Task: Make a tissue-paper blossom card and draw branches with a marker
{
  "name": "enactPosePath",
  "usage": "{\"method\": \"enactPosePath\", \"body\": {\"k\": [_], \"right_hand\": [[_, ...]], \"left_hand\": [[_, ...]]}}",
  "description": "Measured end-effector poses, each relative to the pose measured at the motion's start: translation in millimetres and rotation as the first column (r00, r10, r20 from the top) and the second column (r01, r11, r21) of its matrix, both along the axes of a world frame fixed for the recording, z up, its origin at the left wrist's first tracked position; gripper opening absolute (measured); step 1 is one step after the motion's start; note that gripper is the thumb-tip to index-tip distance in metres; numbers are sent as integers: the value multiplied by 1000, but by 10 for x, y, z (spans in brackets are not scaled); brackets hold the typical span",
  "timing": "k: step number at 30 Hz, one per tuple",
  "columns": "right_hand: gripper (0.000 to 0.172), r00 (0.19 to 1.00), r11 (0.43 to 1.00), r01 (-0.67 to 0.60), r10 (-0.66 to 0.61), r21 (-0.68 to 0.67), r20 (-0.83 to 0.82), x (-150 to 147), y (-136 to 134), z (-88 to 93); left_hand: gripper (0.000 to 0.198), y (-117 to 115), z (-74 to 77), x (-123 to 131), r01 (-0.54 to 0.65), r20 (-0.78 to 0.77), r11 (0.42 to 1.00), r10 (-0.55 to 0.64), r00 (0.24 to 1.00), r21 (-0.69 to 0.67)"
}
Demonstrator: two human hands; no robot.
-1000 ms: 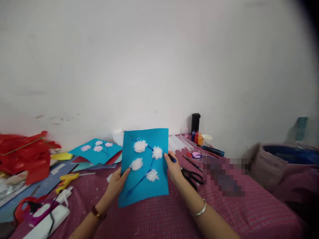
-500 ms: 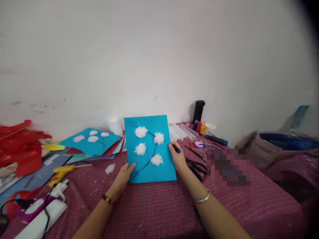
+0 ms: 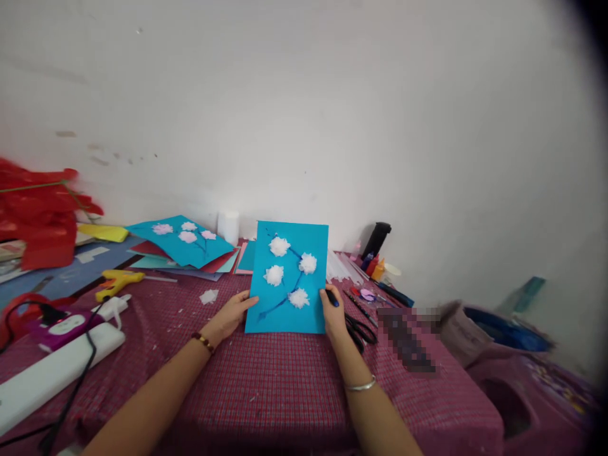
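A blue sheet of card is held up, facing me, above the checked tablecloth. Several fluffy white flowers and a dark blue painted branch decorate it. My left hand pinches its lower left edge, thumb in front. On the right edge, my right hand grips the card and also keeps a dark pen or marker between its fingers; the far end of that is hidden. Just right of this hand lie black-handled scissors on the cloth.
A similar blue card with pink flowers tops coloured sheets at left. Nearby are a yellow glue gun, a white power strip and red plastic. Paint bottles, a black bottle and glue sticks stand or lie back right.
The view has swung, shifting the surroundings. The card now leans slightly differently and sits a little to the right in view. Both hands keep their hold on it.
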State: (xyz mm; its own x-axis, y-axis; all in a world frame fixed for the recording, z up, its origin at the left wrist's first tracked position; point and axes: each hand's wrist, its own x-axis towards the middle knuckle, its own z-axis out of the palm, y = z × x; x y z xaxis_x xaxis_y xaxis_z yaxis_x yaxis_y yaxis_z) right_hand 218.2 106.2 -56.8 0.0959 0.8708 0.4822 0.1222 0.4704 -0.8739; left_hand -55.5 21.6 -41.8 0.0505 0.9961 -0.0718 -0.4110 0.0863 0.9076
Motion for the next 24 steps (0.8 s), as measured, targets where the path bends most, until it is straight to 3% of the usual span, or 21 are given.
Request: {"method": "enactPosePath", "body": {"k": [5, 11, 17, 24], "right_hand": [[27, 1000, 999, -17, 16, -35, -23, -2, 45, -86], [29, 996, 992, -6, -5, -125, -88, -32, 91, -142], [26, 992, 989, -31, 13, -142, -124, -46, 43, -88], [22, 972, 985, -85, 49, -149, -231, -49, -3, -45]], "left_hand": [[23, 84, -37, -141, -159, 125, 987, 155, 980, 21], [22, 168, -49, -432, -342, 168, 940, 339, 926, -15], [19, 164, -48, -423, -331, 179, 944, 321, 930, 23], [19, 44, -15, -368, -214, 177, 955, 178, 968, 208]]}}
